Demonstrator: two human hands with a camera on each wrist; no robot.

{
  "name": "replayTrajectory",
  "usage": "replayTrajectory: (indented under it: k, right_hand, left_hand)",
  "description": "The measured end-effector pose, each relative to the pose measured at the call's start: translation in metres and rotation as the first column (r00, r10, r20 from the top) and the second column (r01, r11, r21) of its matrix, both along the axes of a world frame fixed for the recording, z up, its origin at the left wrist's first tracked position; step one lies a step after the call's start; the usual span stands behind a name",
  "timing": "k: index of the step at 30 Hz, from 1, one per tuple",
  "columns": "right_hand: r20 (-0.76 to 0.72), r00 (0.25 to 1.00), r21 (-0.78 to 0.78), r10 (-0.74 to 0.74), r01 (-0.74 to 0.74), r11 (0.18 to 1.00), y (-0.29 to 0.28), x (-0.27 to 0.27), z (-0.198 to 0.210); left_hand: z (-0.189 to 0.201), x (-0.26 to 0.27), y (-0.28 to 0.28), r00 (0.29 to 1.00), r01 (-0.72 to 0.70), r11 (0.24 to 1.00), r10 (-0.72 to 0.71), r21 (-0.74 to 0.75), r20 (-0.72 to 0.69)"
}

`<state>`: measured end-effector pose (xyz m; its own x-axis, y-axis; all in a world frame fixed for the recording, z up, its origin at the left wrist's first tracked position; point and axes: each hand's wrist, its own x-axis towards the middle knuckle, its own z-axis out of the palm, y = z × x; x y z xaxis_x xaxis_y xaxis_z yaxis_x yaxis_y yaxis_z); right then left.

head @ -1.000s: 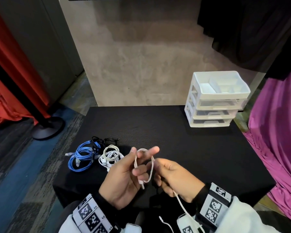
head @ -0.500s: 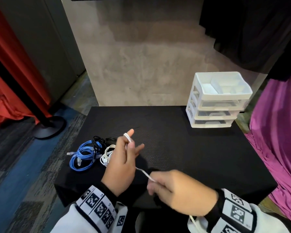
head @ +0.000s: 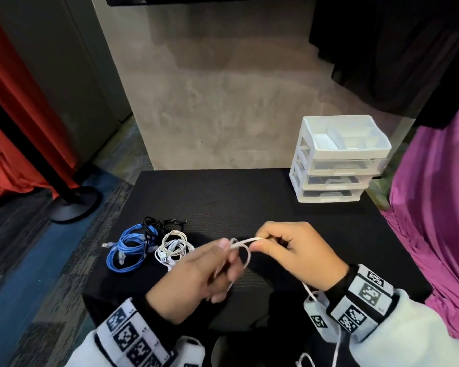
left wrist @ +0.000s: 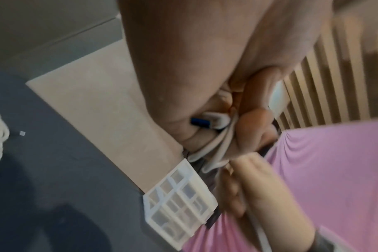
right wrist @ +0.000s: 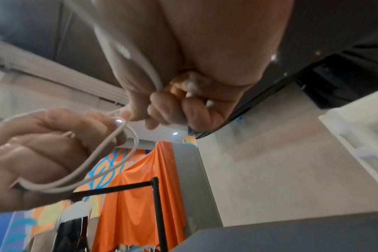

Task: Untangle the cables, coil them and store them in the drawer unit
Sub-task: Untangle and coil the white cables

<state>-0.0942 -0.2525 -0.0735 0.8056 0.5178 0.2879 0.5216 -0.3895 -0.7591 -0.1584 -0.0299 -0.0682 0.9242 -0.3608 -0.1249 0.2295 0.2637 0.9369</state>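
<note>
The coiling step is judged in hand: loops of the white cable (head: 241, 247) are gripped by the curled left hand (head: 196, 276) while the strand is pinched by the right hand (head: 294, 254), so another turn is to be laid next.

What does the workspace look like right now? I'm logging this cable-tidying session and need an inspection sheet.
Surface: black table, cables at its left, drawer unit at its far right corner.
Job's things: white drawer unit, three drawers closed, top tray open.
Clutter: nothing seen.
Hands: left hand holds loops of the white cable; right hand pinches its strand.
Cables: blue cable, black cable and second white cable lie together.
Surroundings: red drape left, pink cloth right.
</note>
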Motion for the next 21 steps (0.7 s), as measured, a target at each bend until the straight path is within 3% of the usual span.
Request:
replayTrajectory:
  k: [2, 4, 6, 7, 10, 12, 14, 16, 17, 19, 21]
  right_hand:
    - [-0.086, 0.995, -0.026, 0.055, -0.058, 0.998, -0.001, -0.003, -0.007]
    - [-0.158, 0.982, -0.073, 0.099, -0.112, 0.991, -0.003, -0.009, -0.018]
    - [-0.209, 0.974, -0.112, 0.092, -0.117, 0.987, -0.002, -0.016, -0.035]
    - [-0.214, 0.974, -0.135, 0.079, -0.109, 0.985, -0.001, -0.021, -0.044]
    - [-0.197, 0.975, -0.207, 0.103, -0.144, 0.968, 0.008, -0.039, -0.063]
    - [-0.154, 0.976, -0.282, 0.155, -0.194, 0.939, 0.018, -0.052, -0.065]
    - [-0.123, 0.97, -0.355, 0.211, -0.242, 0.903, 0.026, -0.063, -0.06]
    - [-0.141, 0.958, -0.386, 0.248, -0.284, 0.878, 0.03, -0.072, -0.054]
    - [-0.145, 0.955, -0.382, 0.258, -0.295, 0.876, 0.031, -0.076, -0.049]
    - [-0.133, 0.96, -0.332, 0.245, -0.276, 0.902, 0.027, -0.077, -0.034]
    - [-0.108, 0.973, -0.263, 0.202, -0.224, 0.938, 0.018, -0.067, -0.015]
  left_hand:
    - [0.004, 0.005, 0.014, 0.995, 0.004, 0.959, -0.033, -0.282, -0.095]
    - [0.009, 0.011, 0.032, 0.982, 0.019, 0.824, -0.12, -0.567, -0.142]
    - [0.016, 0.016, 0.048, 0.978, 0.016, 0.701, -0.158, -0.713, -0.133]
    - [0.02, 0.017, 0.052, 0.983, -0.04, 0.7, -0.1, -0.713, -0.153]
    - [0.028, 0.019, 0.046, 0.95, -0.312, 0.772, 0.251, -0.554, -0.184]
    - [0.024, 0.022, 0.034, 0.902, -0.424, 0.778, 0.406, -0.464, -0.145]
    - [0.017, 0.025, 0.023, 0.862, -0.49, 0.798, 0.503, -0.352, -0.06]
    - [0.005, 0.028, 0.02, 0.793, -0.589, 0.805, 0.593, -0.073, 0.139]
    - [-0.001, 0.03, 0.022, 0.762, -0.628, 0.772, 0.585, 0.098, 0.276]
    - [-0.015, 0.032, 0.029, 0.763, -0.614, 0.707, 0.42, 0.351, 0.491]
    - [-0.025, 0.028, 0.037, 0.807, -0.534, 0.69, 0.245, 0.488, 0.537]
